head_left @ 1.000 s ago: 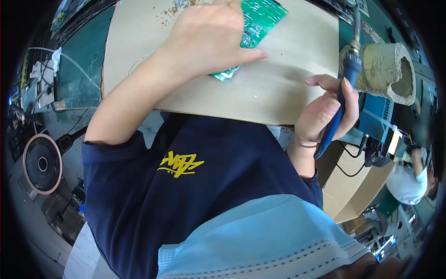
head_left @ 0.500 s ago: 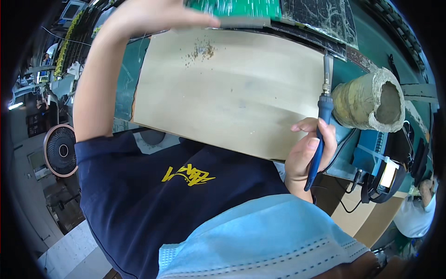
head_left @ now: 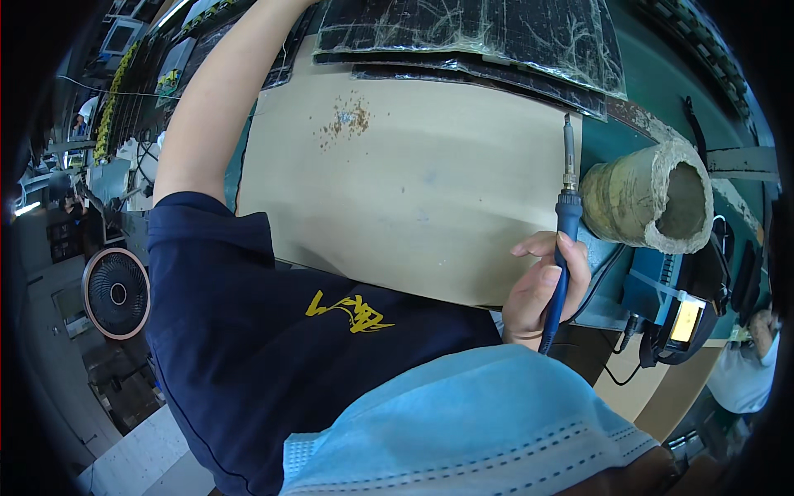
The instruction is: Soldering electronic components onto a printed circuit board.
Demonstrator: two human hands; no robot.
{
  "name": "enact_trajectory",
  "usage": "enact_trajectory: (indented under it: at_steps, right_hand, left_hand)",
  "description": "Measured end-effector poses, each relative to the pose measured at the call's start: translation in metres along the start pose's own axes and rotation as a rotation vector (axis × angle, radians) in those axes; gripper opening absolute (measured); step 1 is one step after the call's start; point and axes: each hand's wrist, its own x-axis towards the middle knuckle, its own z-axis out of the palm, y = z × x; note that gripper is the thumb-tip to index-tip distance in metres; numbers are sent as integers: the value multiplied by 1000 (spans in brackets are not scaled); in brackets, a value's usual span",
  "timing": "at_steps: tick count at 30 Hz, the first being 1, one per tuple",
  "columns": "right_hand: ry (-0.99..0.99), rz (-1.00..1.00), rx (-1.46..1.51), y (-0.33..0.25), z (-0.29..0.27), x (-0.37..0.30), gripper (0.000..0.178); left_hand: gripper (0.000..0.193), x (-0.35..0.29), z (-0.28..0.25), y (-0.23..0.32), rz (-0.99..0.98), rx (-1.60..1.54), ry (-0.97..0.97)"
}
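Closed round the blue handle of a soldering iron (head_left: 568,219), my right hand (head_left: 528,298) rests near the right front edge of a tan board (head_left: 356,194). The iron's metal tip points away from me, toward a stack of scratched black sheets (head_left: 471,37). My left forearm (head_left: 217,107) reaches up past the top of the picture, so the left hand is out of sight. On the far left of the board lies a scatter of small brown bits (head_left: 351,121).
To the right of the iron, a thick rough-edged tube (head_left: 645,198) lies on its side. Close by stands a blue box (head_left: 651,285) with cables. A round fan (head_left: 117,293) is at far left, and another person's light sleeve (head_left: 743,376) shows at far right.
My left hand has moved up and out of the picture. A green sheet seen earlier at the top is gone from view, and the black sheets now show there. The right hand keeps its grip.
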Motion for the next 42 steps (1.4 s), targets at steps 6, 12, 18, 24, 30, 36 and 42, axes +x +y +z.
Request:
enact_trajectory:
  at_steps: [6, 12, 18, 24, 30, 36, 42]
  right_hand:
    - [-38, 14, -43, -1, 1, 1, 35]
    - [-15, 62, -87, -4, 5, 2, 38]
    - [-8, 67, -108, -2, 7, 0, 39]
    - [4, 134, -22, 2, 5, -4, 43]
    - [0, 140, 15, 6, 3, -5, 43]
    - [15, 170, -23, 6, 5, -4, 41]
    - [19, 159, -55, 11, 4, -4, 39]
  left_hand:
    - [52, 35, 20, -25, -141, 90, -47]
    - [46, 88, 49, -72, -179, 197, -1]
    - [49, 114, 49, -76, -229, 241, 77]
    - [40, 49, 24, -95, -473, 229, 249]
    - [40, -108, -1, -213, -819, 353, 181]
    - [51, -268, 3, -291, -1265, 488, 287]
    - [76, -287, 0, -296, -1394, 343, 79]
